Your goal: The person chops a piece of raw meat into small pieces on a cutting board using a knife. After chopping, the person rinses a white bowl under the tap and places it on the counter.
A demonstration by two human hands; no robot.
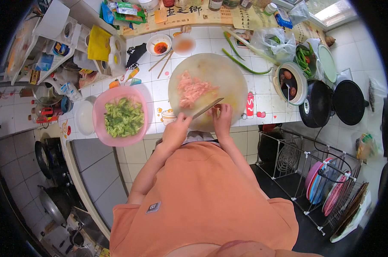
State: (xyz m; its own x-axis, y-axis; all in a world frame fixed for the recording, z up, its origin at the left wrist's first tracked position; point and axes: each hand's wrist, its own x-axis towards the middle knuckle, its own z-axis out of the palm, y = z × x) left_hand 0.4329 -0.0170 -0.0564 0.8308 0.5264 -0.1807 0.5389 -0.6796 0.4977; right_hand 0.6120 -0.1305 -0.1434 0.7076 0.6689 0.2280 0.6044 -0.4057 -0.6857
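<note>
My left hand [177, 131] grips the handle of a kitchen knife [208, 108]. The blade slants up to the right over a round, pale cutting board [210, 69]. My right hand [222, 118] is on the board's near right side, fingers curled down close to the blade. A small pinkish bit shows by its fingertips, but whether they hold it is hidden. A heap of sliced raw pink meat [194, 88] lies on the board's left half, beyond the knife.
Left of the board stands a pink basin [144, 112] of cut broccoli [124, 117]. Behind are a white bowl [150, 43] with red sauce and chopsticks [165, 66]. Green onions [245, 66], a pot [301, 91] of dark liquid and an open black electric appliance [313, 104] stand right.
</note>
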